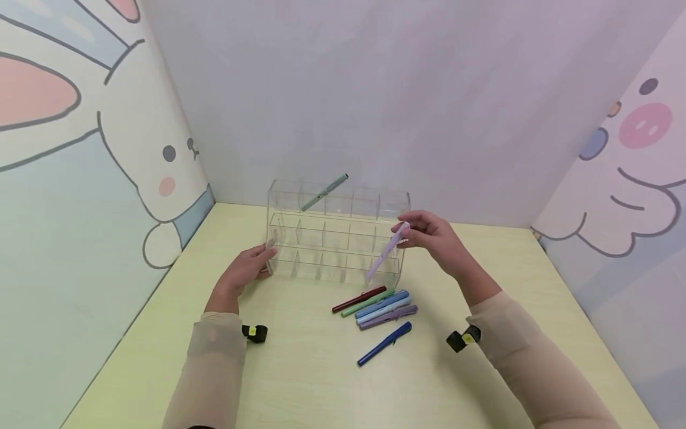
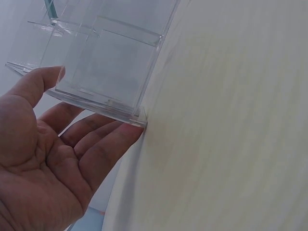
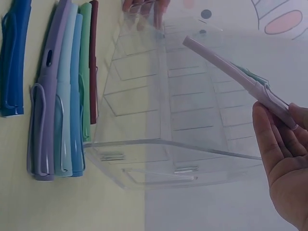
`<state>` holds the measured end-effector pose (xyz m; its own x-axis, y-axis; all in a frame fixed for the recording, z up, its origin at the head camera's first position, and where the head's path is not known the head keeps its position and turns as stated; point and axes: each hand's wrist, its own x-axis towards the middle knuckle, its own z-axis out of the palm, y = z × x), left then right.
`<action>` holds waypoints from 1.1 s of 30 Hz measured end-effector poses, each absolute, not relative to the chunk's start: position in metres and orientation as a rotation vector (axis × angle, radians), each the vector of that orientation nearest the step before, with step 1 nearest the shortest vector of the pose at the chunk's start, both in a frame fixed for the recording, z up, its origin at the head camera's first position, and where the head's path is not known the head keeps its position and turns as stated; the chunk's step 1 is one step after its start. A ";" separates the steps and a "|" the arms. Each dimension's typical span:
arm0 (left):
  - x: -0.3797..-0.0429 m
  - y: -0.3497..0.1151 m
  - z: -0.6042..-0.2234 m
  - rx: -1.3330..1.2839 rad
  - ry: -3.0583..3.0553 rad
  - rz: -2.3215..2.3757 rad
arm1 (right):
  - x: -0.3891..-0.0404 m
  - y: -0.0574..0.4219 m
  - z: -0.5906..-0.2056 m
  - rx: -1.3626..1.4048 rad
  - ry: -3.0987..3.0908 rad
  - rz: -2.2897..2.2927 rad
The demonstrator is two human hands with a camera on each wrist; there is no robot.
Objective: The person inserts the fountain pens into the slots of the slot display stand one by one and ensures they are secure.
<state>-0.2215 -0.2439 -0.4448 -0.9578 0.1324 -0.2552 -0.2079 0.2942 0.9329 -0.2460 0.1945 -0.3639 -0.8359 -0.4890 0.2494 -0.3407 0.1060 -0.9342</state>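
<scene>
A clear tiered pen organizer [image 1: 334, 238] with divided compartments stands on the table. My left hand [image 1: 248, 269] holds its left side, the thumb on the front and the fingertips at the bottom edge in the left wrist view. Between thumb and fingers, my right hand [image 1: 431, 238] pinches a pale lilac pen [image 3: 224, 67] by its capped end. The pen slants down to the left and overlaps the organizer's right compartments in the head view. A grey-green pen [image 1: 324, 192] leans in the top tier, left of the middle.
In front of the organizer lie a dark red pen [image 1: 358, 299], a green pen [image 1: 354, 307], a blue pen [image 1: 375, 307], a light blue pen [image 1: 383, 311] and a purple pen [image 1: 375, 322], side by side. A dark blue pen [image 1: 383, 344] lies nearer. Cartoon-printed walls [image 1: 161, 107] flank the table.
</scene>
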 end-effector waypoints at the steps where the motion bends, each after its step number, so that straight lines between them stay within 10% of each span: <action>1: -0.223 -0.245 -0.447 -0.067 2.281 1.713 | -0.248 0.194 -0.363 -0.847 2.237 -1.844; 33: -0.233 -0.253 -0.469 -0.056 2.342 1.703 | -0.297 0.160 -0.315 -0.821 2.138 -2.212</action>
